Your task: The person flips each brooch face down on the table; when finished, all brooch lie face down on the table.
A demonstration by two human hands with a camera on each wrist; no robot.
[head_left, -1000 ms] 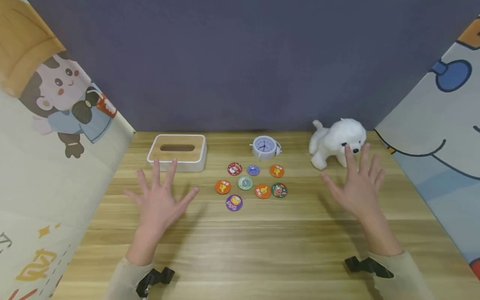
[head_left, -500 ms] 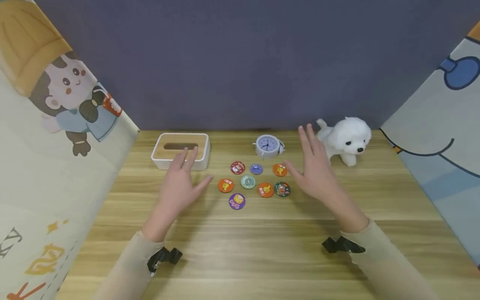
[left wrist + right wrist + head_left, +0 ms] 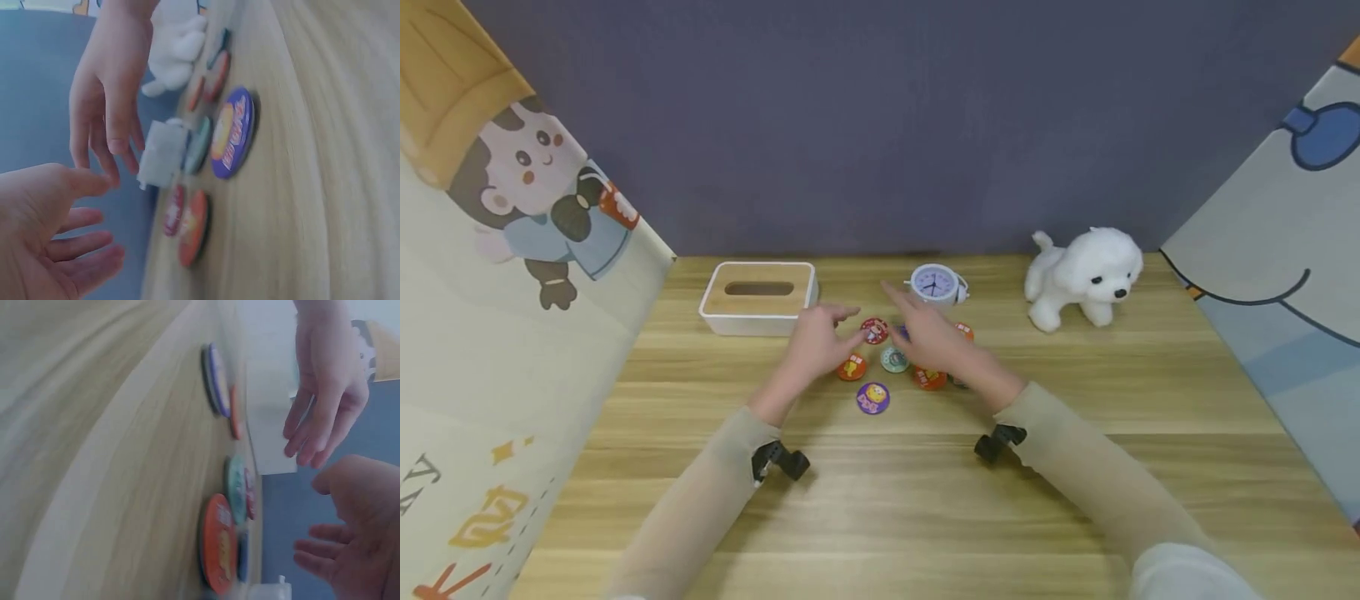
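Note:
Several round button badges lie flat on the wooden table. In the head view my left hand [image 3: 815, 343] hovers by the red badge [image 3: 875, 331] and the left orange badge [image 3: 852, 367], its fingers loosely bent and holding nothing. My right hand [image 3: 934, 337] hangs over the right side of the group, fingers extended and nothing in them. It partly covers the blue badge, an orange badge [image 3: 929, 380] and the dark green badge. Between the hands lies the teal badge [image 3: 894, 360], with the purple badge [image 3: 873, 398] nearer me. Both wrist views show the hands above the tabletop, facing each other.
A white tissue box [image 3: 752, 324] with a wooden lid stands at the back left. Behind the right hand is a white alarm clock [image 3: 934, 284]. A white plush dog [image 3: 1086, 279] stands at the back right, and a dark wall [image 3: 880, 125] rises behind the table.
Both hands have moved inward from the sides to above the badges, and their spread fingers have drawn together. The badges, tissue box, clock and plush dog have stayed in place.

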